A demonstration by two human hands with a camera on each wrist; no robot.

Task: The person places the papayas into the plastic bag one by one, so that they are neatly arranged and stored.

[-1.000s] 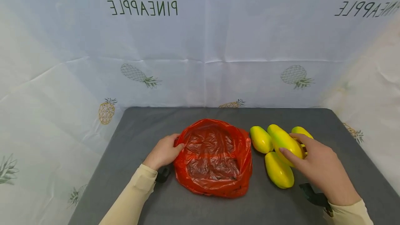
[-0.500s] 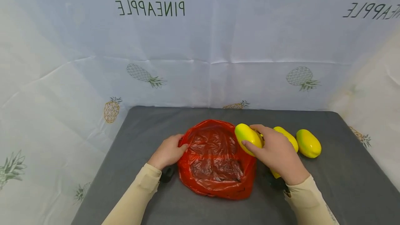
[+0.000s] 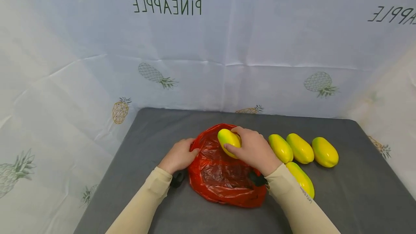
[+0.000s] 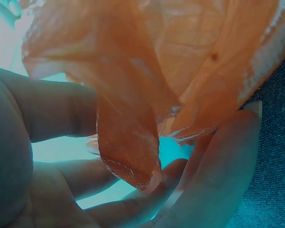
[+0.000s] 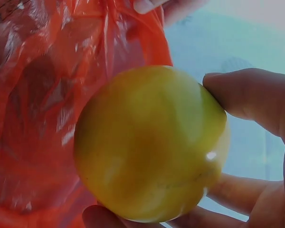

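My right hand (image 3: 255,150) grips a yellow-green mango (image 3: 229,142) between thumb and fingers, over the mouth of a red plastic bag (image 3: 227,198). In the right wrist view the mango (image 5: 147,147) shows its round end, with crumpled red film (image 5: 33,118) behind it. At the bag's left rim, my left hand (image 3: 180,155) pinches the edge between thumb and fingers. The left wrist view shows the thin bag film (image 4: 128,109) hanging in folds between those fingers.
Several more mangoes lie right of the bag: three in a slanting row, including the rightmost mango (image 3: 325,152), and one mango (image 3: 301,180) nearer, partly behind the right sleeve. A pineapple-print cloth (image 3: 227,39) hangs behind the grey table (image 3: 182,125).
My right hand has lifted one mango from the group and carried it left over the bag's opening. My left hand keeps its hold on the rim. The head view has shifted slightly.
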